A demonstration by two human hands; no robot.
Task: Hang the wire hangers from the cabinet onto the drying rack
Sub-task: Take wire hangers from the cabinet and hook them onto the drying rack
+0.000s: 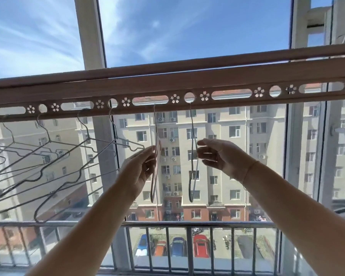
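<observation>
Left grip pinches tagged hanger | right grip apparently pinches plain hanger

- The hangers I see below the drying rack are thin bare wire, dull grey metal.
- The rack is smooth, matt, pinkish metal.
- The railing beneath looks painted metal.
</observation>
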